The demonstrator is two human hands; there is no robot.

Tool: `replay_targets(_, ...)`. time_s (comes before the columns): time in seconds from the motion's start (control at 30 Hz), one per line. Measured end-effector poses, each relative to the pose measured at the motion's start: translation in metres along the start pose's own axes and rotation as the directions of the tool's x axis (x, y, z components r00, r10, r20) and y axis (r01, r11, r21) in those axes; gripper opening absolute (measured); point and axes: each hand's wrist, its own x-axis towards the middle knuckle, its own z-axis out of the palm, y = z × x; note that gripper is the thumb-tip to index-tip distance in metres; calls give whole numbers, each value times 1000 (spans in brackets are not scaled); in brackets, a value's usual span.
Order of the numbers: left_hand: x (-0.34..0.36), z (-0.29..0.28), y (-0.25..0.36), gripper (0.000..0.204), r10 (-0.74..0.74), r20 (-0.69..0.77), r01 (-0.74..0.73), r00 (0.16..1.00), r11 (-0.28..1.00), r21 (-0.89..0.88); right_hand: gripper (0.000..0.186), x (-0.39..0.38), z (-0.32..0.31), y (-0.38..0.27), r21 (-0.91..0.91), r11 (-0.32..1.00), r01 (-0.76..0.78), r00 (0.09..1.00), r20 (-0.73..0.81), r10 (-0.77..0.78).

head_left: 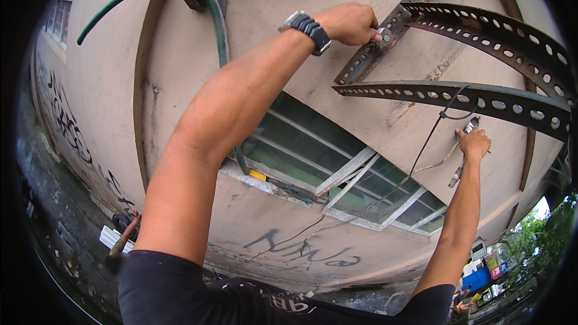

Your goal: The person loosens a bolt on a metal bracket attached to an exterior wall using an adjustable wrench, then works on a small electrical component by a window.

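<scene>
Left hand (354, 23): raised, back of the hand toward the viewer, fingers curled in and together. Thumb side and fingertips appear clamped on a bolt (385, 35), just beyond them to the right; the far fingers are hidden, so whether they are turning it cannot be told.

Right hand (475, 143): lower and well to the right of the left hand, fingers wrapped firmly around a metal tool (471, 125). Its head shows above the fist; what looks like its handle shows below. Exact kind too small to tell. The tool is well apart from the bolt.

Step in hand (judged): fingers working the bolt, tool held in reserve. Next move probably calls for keeping the bolt steady with the left hand and lifting the tool up to it, clear of the metalwork between the two hands.

Around the left hand: the bolt sits on a slanting slotted bar (397, 21), fixed against the wall. Right of this hand, an upper bracket arm (500, 30) juts outward; below it, a lower bracket arm (415, 88). A black cord (444, 111) is looped over the latter, above and left of the right hand.

Farther out: a green hose (218, 30) left of the left hand; a louvred window (313, 138) below it.
</scene>
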Motion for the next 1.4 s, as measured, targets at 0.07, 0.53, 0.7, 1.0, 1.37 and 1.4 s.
replay_targets(0.07, 29, -42, 21, 32, -27, 275, -32, 961, 977, 209, 83, -2, -6, -2, 14, 1000, -14, 1000, 6, 14)
replay_targets(0.53, -42, 28, 19, 35, -149, -185, 82, 971, 941, -330, 83, 6, 13, 2, 9, 1000, -21, 999, -24, 22)
replay_targets(0.7, -39, 29, 28, 35, -249, -131, 180, 960, 900, -396, 82, 1, 7, 2, -6, 1000, -8, 999, -31, 8)
replay_targets(1.0, 22, -40, 19, 36, -27, 268, -21, 963, 984, 175, 83, 1, 3, -1, -5, 1000, -17, 1000, -10, 17)
replay_targets(1.37, -32, -5, 4, 34, -35, -153, 20, 988, 995, -98, 83, 2, 6, 2, -4, 1000, -28, 1000, 10, 29)
replay_targets(1.4, -39, 10, 0, 35, -80, -201, 39, 976, 979, -198, 83, 1, 3, 0, 3, 1000, -27, 1000, 12, 27)
